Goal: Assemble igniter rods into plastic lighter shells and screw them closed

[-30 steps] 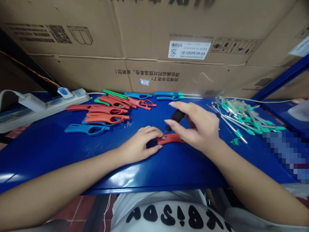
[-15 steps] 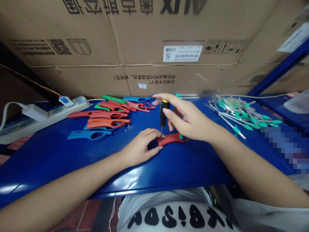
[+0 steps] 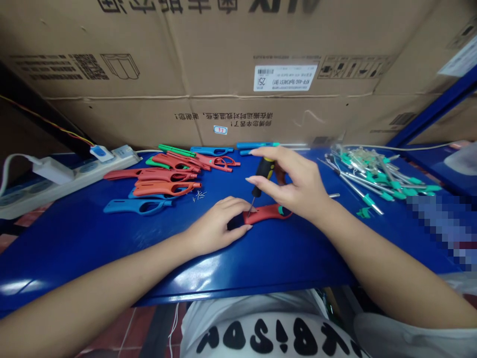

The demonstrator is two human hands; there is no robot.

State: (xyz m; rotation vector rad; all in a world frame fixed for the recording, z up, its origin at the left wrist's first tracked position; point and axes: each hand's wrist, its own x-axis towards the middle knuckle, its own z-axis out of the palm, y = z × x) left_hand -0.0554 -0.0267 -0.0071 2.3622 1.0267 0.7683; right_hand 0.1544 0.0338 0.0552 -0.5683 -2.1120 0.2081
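Note:
My left hand [image 3: 218, 223] presses down on the left end of a red plastic handle shell [image 3: 266, 213] lying on the blue table [image 3: 112, 238], fingers curled over it. A small screwdriver [image 3: 262, 176] with a black and yellow grip is pinched in my right hand [image 3: 294, 186]. Its thin tip rests on the red shell just by my left fingertips. The shaft leans up and to the right.
A pile of red, blue and green handle shells [image 3: 164, 176] lies at the back left, with tiny screws [image 3: 199, 195] beside it. Metal rods with green fittings [image 3: 372, 174] are heaped at the right. A white power strip [image 3: 67, 174] and cardboard boxes [image 3: 238, 64] bound the back.
The screwdriver stood nearly upright half a second ago and now leans to the right. My right hand's fingers have shifted on the grip. My left hand stays on the red shell.

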